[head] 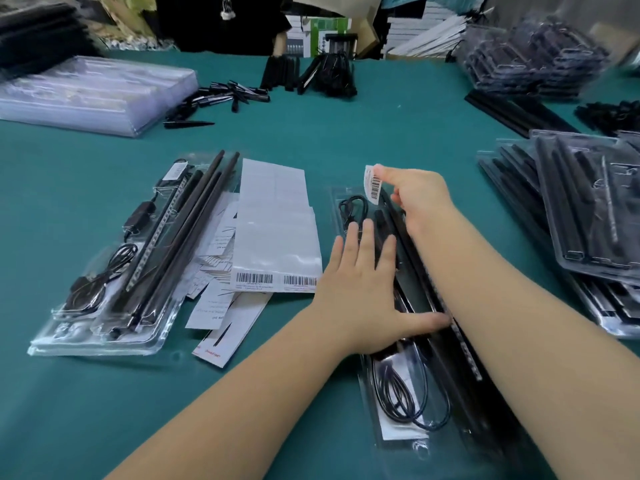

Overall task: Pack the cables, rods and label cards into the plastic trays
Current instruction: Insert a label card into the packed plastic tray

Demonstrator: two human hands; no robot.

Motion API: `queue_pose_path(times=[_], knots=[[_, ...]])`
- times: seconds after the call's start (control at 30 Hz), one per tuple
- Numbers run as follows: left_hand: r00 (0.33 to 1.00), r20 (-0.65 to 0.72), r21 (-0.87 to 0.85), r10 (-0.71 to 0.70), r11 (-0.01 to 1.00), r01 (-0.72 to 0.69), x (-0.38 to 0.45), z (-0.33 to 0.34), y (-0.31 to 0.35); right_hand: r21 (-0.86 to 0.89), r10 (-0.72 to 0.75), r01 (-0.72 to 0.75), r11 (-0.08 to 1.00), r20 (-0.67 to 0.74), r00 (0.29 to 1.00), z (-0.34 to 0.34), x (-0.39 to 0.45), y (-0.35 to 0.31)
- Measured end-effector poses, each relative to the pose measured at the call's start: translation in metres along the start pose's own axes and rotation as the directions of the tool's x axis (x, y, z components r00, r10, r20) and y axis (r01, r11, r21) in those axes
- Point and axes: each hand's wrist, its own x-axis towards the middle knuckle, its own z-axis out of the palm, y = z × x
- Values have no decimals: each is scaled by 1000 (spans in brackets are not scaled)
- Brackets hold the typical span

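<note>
Left hand (360, 289) flat, fingers straight and spread, pressing down on the clear plastic tray (398, 441) at centre right; right hand (419, 199) above its far end, fingertips pinching a small barcode label (373, 183) held upright over the tray.

Far left on the green table (398, 109): a stack of empty clear trays (93, 93), loose black spikes (221, 98) just beside it. Nearer, left of centre: a filled tray (121, 258) with cables and long black rods (194, 233). Just to its right: a loose pile of white label cards (273, 237) with barcodes showing. Then the tray in hand, already carrying a coiled cable (408, 396), rods and a strip along its right edge. Far right: a leaning stack of packed trays (588, 216).

Likely risks: label landing crooked or creased if the pinch releases before it lies flat; tray sliding on the cloth if the pressing hand lifts; cable springing out of its pocket; forearm brushing the right-hand stack and toppling it.
</note>
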Motion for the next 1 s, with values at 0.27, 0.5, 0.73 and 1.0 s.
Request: queue_pose_path(times=[0.27,0.5,0.73,1.0], knots=[[1000,7,-44,22,999,-22,0,-2,-1,-358,47,-33,933,30,998,17,8,8],[999,-50,-43,-4,999,2,-3,-1,1,-467,23,4,884,53,998,15,11,11],[999,-30,-36,-14,999,13,-2,-1,1,-561,-20,59,826,76,997,16,14,14],[1000,2,-62,-8,998,8,-1,-1,1,-591,5,59,804,107,994,17,16,17]])
